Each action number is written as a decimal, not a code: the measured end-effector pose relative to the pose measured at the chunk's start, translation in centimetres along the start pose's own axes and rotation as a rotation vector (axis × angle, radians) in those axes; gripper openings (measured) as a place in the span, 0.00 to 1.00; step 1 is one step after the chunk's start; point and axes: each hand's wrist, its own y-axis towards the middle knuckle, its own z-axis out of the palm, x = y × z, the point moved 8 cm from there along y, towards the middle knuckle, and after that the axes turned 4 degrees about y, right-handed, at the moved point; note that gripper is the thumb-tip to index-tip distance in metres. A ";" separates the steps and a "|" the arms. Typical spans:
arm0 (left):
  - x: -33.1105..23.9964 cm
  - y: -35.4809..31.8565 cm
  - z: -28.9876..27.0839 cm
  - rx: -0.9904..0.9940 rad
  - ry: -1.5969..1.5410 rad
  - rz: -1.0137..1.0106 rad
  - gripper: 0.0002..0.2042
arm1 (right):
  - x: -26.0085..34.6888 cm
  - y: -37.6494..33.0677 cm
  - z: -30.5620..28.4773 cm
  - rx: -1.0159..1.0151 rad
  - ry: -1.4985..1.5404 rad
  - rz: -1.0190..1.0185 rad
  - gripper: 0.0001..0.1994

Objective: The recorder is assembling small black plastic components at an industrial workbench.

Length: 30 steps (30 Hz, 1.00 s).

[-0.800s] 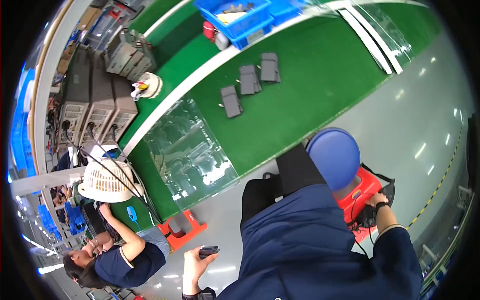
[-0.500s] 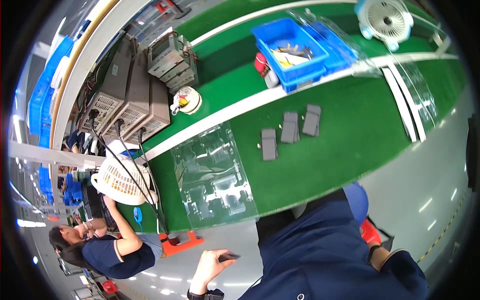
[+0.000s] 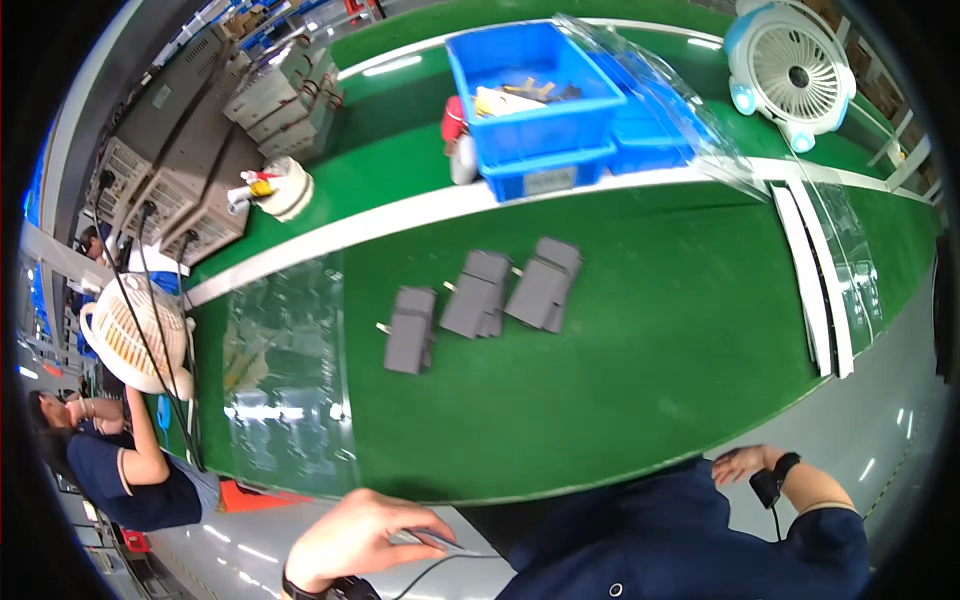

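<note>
1. Low in the head view, near the bottom edge, the person's left hand (image 3: pixel 355 540) hangs over the grey floor just short of the green bench (image 3: pixel 620 380). Its fingers are curled around a slim dark tool (image 3: pixel 432 541), which points to the right, and a thin cable (image 3: pixel 440 572) trails from the tool down toward the wrist.
2. Further right, the right hand (image 3: pixel 742 464) rests against the dark blue work jacket (image 3: pixel 660 535), with a black band (image 3: pixel 775 478) on its wrist. The fingers are loosely bent and hold nothing that can be seen.
3. Up on the bench, well apart from both hands, three grey adapters (image 3: pixel 478 296) lie flat in a slanted row close to one another. Each has a small pin sticking out on its left side.
4. Left of them a clear plastic tray (image 3: pixel 285 380) lies along the bench, reaching its near edge.
5. Beyond a white stripe stands a blue bin (image 3: pixel 535 125) holding small parts, stacked on a second blue bin, with a red-capped bottle (image 3: pixel 455 135) just beside it on the left.
6. A white-and-blue fan (image 3: pixel 790 65) stands at the far right, and a white roll with a yellow top (image 3: pixel 278 188) sits near grey equipment boxes (image 3: pixel 175 165) on the left.
7. At the far left another person in a dark blue shirt (image 3: pixel 125 470) sits beside a white fan (image 3: pixel 135 335).
</note>
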 end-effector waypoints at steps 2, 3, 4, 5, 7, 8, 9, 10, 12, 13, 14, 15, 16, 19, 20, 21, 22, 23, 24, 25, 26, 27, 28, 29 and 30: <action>-1.5 1.3 0.6 0.021 0.044 0.019 0.08 | 3.1 -4.3 -1.0 0.012 -0.127 -0.067 0.33; -2.4 1.7 0.8 0.029 0.056 0.023 0.08 | 3.7 -5.1 -1.5 0.034 -0.135 -0.115 0.35; -3.3 2.3 0.8 0.049 0.054 0.013 0.08 | 4.6 -6.0 -1.7 0.036 -0.123 -0.125 0.35; -4.1 3.0 1.0 0.068 0.053 -0.001 0.08 | 6.3 -7.4 -1.3 0.040 -0.316 -0.207 0.32; -5.4 4.8 0.7 0.048 0.038 0.034 0.09 | 9.6 -11.4 0.6 0.042 -0.509 -0.294 0.29; -6.5 6.3 0.4 0.042 0.061 0.049 0.10 | 11.8 -14.8 2.9 0.144 -0.532 -0.413 0.26; -7.6 7.8 0.0 0.030 0.085 0.058 0.10 | 14.0 -17.9 5.0 0.248 -0.562 -0.535 0.22; -8.7 9.5 -0.3 0.000 0.100 0.116 0.11 | 15.9 -20.7 6.5 0.327 -0.544 -0.653 0.20; -10.5 11.5 -0.9 -0.058 0.117 0.115 0.14 | 19.7 -26.2 9.0 0.446 -0.505 -0.905 0.17; -10.8 12.6 -1.3 -0.073 0.118 0.074 0.15 | 21.6 -28.6 9.7 0.472 -0.466 -1.035 0.16; -10.8 13.6 -1.4 -0.101 0.063 0.122 0.16 | 23.8 -30.7 9.5 0.385 -0.410 -1.182 0.15; -11.0 14.3 -1.5 -0.127 0.008 0.173 0.17 | 25.8 -32.8 9.5 0.295 -0.350 -1.327 0.13; -11.4 15.3 -1.7 -0.109 -0.018 0.099 0.20 | 27.8 -33.7 9.0 0.162 -0.186 -1.392 0.13; -11.8 17.5 -2.3 -0.224 0.132 0.270 0.24 | 33.4 -34.7 7.8 -0.272 -0.021 -1.583 0.16; -12.2 17.7 -2.4 -0.265 0.213 0.294 0.24 | 35.0 -34.2 7.6 -0.341 -0.044 -1.572 0.16; -12.5 17.9 -2.3 -0.289 0.219 0.279 0.26 | 36.3 -34.0 7.3 -0.414 -0.062 -1.555 0.16; -12.5 17.9 -2.2 -0.299 0.245 0.267 0.27 | 37.2 -33.4 7.8 -0.402 -0.158 -1.427 0.17; -12.1 18.1 -2.2 -0.308 0.270 0.256 0.28 | 38.0 -32.7 8.3 -0.391 -0.250 -1.293 0.18; -12.7 18.2 -2.0 -0.360 0.333 0.379 0.29 | 38.1 -32.7 9.0 -0.407 -0.356 -1.279 0.16; -12.5 18.7 -2.0 -0.331 0.290 0.294 0.29 | 39.1 -32.2 9.4 -0.369 -0.449 -1.470 0.13; -13.0 18.8 -2.1 -0.333 0.288 0.245 0.29 | 39.2 -31.2 8.4 -0.404 -0.441 -1.497 0.16; -13.0 18.7 -2.4 -0.340 0.284 0.191 0.29 | 39.6 -31.3 8.2 -0.434 -0.439 -1.526 0.20; -12.5 18.8 -2.6 -0.348 0.286 0.199 0.29 | 39.6 -31.6 7.8 -0.461 -0.438 -1.555 0.17; -12.3 18.5 -3.3 -0.474 0.289 0.313 0.28 | 39.6 -31.5 7.6 -0.468 -0.445 -1.557 0.17; -12.7 17.9 -4.1 -0.599 0.292 0.430 0.27 | 39.7 -31.9 6.9 -0.395 -0.292 -1.642 0.14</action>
